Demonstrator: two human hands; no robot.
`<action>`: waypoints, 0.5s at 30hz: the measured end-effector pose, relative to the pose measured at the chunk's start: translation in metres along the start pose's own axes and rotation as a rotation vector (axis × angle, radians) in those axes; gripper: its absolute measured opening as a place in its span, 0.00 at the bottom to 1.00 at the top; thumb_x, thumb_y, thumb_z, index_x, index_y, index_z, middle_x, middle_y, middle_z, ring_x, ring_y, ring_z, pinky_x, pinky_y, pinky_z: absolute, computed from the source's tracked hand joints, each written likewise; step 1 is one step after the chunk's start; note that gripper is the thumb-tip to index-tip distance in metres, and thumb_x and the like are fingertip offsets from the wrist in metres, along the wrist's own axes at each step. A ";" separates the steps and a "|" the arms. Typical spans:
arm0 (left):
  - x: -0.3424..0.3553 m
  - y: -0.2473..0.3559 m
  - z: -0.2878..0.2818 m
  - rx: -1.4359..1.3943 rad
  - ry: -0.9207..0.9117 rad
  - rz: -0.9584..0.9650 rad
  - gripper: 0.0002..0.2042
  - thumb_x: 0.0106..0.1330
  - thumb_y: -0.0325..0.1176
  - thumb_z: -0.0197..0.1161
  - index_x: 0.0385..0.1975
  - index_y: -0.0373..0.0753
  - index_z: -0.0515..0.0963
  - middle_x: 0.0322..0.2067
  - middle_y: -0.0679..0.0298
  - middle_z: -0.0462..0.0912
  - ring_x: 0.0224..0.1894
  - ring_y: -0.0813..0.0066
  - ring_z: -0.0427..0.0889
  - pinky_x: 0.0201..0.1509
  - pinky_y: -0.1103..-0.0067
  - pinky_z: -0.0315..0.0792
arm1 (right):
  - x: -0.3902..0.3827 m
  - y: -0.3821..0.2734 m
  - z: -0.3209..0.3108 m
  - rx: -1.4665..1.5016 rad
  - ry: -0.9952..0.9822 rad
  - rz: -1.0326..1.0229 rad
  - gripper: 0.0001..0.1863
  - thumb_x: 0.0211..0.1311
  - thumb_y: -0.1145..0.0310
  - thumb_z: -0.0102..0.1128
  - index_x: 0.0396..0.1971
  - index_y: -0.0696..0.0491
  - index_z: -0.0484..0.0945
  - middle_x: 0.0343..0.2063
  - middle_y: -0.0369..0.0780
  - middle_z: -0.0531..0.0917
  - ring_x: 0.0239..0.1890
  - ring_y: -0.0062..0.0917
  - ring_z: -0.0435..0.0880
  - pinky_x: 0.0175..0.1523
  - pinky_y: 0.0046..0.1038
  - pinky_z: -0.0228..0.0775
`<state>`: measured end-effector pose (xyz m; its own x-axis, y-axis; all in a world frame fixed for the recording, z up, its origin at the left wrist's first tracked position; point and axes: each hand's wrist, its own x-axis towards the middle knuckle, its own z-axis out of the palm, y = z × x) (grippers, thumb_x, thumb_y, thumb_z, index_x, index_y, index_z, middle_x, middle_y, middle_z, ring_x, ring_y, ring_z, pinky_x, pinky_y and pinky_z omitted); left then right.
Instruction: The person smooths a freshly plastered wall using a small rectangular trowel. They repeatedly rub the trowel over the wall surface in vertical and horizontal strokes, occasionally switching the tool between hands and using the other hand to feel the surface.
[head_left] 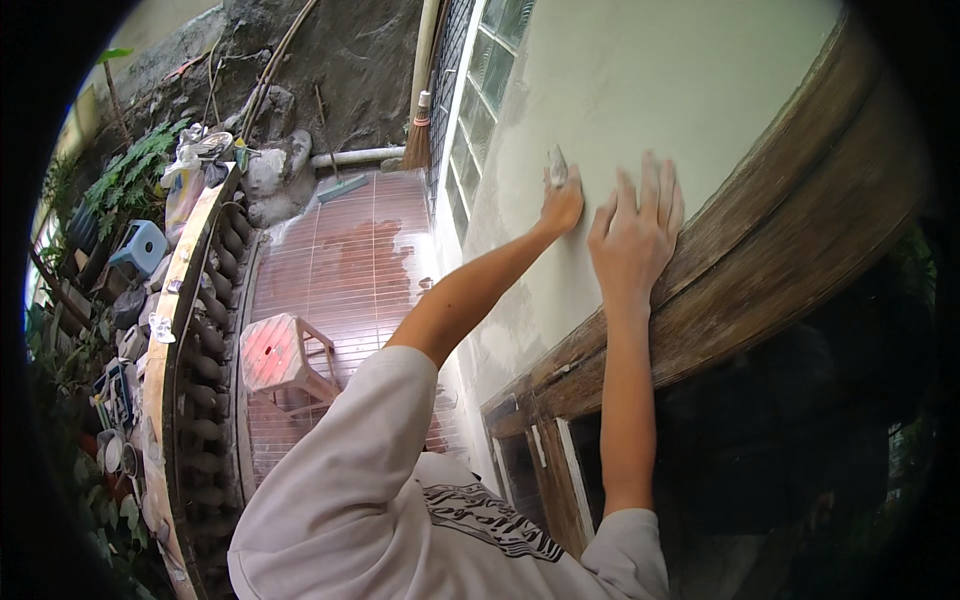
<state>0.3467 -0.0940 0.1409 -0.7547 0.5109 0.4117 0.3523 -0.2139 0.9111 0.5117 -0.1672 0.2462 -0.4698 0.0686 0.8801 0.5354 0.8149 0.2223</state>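
- Pale-green wall (690, 90): borders the brown wooden frame (790, 215).
- Left hand (564, 205): grip clamped on a grey-white piece (558, 168), positioned at the wall.
- Right hand (636, 225): grip apart, fingers extended along the wall, just beside the wooden frame.

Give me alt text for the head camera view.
A person's left hand grips a small pale object at a pale green wall; the right hand is spread beside it, near a weathered wooden frame. A red-and-white stool stands on tiled floor at left.
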 end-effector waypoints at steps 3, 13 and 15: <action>0.059 0.052 -0.005 0.102 -0.048 0.275 0.29 0.78 0.45 0.33 0.72 0.31 0.48 0.73 0.40 0.49 0.75 0.39 0.41 0.78 0.59 0.33 | 0.004 -0.002 0.016 -0.290 -0.169 0.008 0.27 0.70 0.59 0.48 0.66 0.52 0.69 0.73 0.43 0.58 0.76 0.34 0.51 0.78 0.41 0.39; 0.054 0.062 0.021 -0.067 0.170 0.060 0.31 0.78 0.47 0.33 0.72 0.31 0.48 0.73 0.37 0.45 0.75 0.41 0.46 0.78 0.61 0.42 | -0.037 -0.009 0.037 -0.399 -0.451 -0.158 0.37 0.64 0.59 0.54 0.71 0.56 0.59 0.74 0.39 0.56 0.78 0.30 0.44 0.80 0.42 0.31; 0.039 0.034 0.011 0.048 0.137 0.023 0.29 0.78 0.42 0.34 0.71 0.28 0.49 0.70 0.33 0.51 0.74 0.42 0.50 0.77 0.57 0.41 | -0.038 -0.008 0.038 -0.438 -0.557 -0.203 0.37 0.64 0.59 0.54 0.71 0.55 0.59 0.74 0.38 0.56 0.78 0.31 0.43 0.80 0.42 0.29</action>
<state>0.3355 -0.0727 0.1880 -0.8134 0.3873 0.4340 0.3936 -0.1828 0.9009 0.4982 -0.1546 0.1953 -0.8141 0.3182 0.4858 0.5763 0.5459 0.6082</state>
